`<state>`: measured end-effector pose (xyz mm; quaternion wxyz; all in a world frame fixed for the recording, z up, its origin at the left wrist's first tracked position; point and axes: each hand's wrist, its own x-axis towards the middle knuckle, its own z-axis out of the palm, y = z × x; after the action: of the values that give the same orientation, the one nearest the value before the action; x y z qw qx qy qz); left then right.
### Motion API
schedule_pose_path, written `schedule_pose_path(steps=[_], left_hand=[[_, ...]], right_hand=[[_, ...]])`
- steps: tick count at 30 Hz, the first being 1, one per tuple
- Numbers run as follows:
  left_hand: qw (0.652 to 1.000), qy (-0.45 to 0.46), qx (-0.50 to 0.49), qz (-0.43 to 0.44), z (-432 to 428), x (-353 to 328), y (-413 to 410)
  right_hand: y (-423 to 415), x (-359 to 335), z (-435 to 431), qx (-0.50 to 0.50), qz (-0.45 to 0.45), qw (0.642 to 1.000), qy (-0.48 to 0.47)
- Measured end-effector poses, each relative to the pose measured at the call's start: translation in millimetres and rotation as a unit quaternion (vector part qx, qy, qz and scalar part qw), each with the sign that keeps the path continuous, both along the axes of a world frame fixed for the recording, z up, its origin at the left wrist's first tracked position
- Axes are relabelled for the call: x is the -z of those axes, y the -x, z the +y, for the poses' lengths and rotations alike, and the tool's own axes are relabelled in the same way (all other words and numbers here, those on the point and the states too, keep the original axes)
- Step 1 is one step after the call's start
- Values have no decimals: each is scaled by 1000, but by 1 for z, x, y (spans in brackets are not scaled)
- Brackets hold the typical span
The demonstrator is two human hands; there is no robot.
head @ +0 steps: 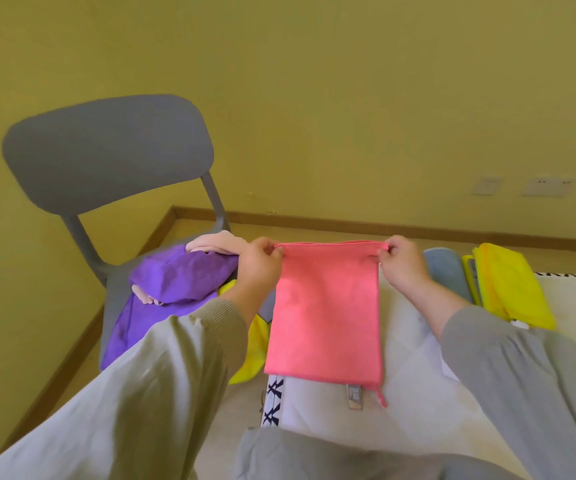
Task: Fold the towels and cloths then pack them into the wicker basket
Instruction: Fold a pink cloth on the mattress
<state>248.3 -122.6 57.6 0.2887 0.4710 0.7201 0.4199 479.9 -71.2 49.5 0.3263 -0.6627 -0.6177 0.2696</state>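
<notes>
**Seemingly midway: folding in progress, packing still to come**

The left hand [260, 259] and right hand [404, 259] each pinch 1 top corner of the coral-pink rectangular cloth [326, 317], which hangs over the white bed [418, 393]. Folded yellow cloths [515, 285] lie at right. A crumpled purple cloth [179, 275] waits on the grey plastic chair [106, 150]. No wicker basket shows.

At both grips, the parts of the left hand [260, 263] and right hand [402, 261] behind the pink cloth [326, 313] were hidden. Below the left grip, a yellow cloth [255, 344] was largely covered by the left sleeve [141, 393] and the pink cloth. Under the hanging hem, the print on a label [355, 396] was too blurred to read. Just right of the right grip, the forearm hid part of a grey-blue cloth [447, 271].
</notes>
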Motion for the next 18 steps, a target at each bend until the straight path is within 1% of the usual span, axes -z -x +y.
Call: schedule_pose_path(steps=[3,7,9,11,14,16,18], left_hand=[[1000,-13,10,-3,13,1,-9],[998,-1,28,49,10,15,-9],[995,0,46,93,-1,21,-5],[984,-9,78,161,-15,27,0],[951,-60,153,263,-37,40,9],[929,-55,192,312,-49,50,12],[906,-39,213,364,-57,59,14]], right_hand=[[-4,0,6,7,-8,999,-46],[-12,14,-10,-8,-29,999,-30],[-14,21,-28,5,-34,998,-43],[-16,31,-50,13,-31,998,-60],[-18,44,-79,3,-51,998,-46],[-21,51,-87,-37,-103,994,-19],[-25,54,-89,-104,-215,971,14]])
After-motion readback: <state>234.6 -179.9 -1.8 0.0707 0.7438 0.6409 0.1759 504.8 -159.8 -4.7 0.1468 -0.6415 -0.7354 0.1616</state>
